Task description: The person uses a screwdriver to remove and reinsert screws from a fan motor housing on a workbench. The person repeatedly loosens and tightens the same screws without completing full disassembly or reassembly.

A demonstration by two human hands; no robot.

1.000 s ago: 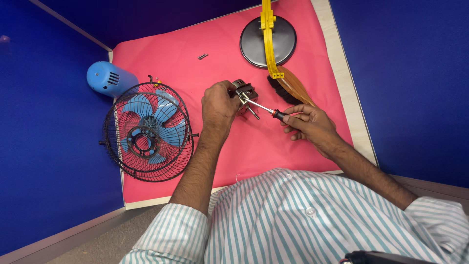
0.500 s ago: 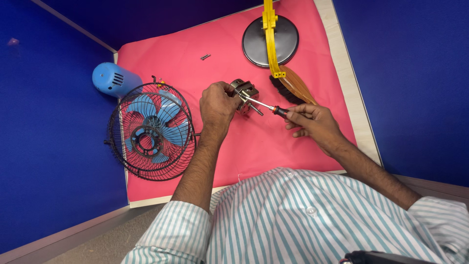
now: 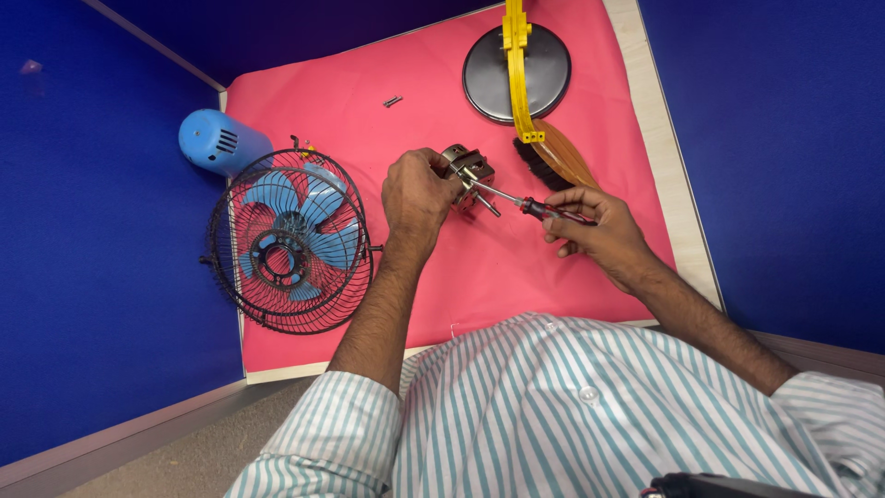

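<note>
Left hand (image 3: 419, 195): fingers wrapped around the small metal fan motor (image 3: 464, 173), steadying it mid-way up the pink cloth (image 3: 516, 277).
Right hand (image 3: 590, 226): fingers pinched shut on the red-and-black-handled screwdriver (image 3: 527, 205), tip at the motor.
Nearby: black wire cage with blue blades (image 3: 290, 242), loose dark screw (image 3: 394, 100).
Risk: the tip could slip off and jab the left-hand fingers if the motor twists.
</note>
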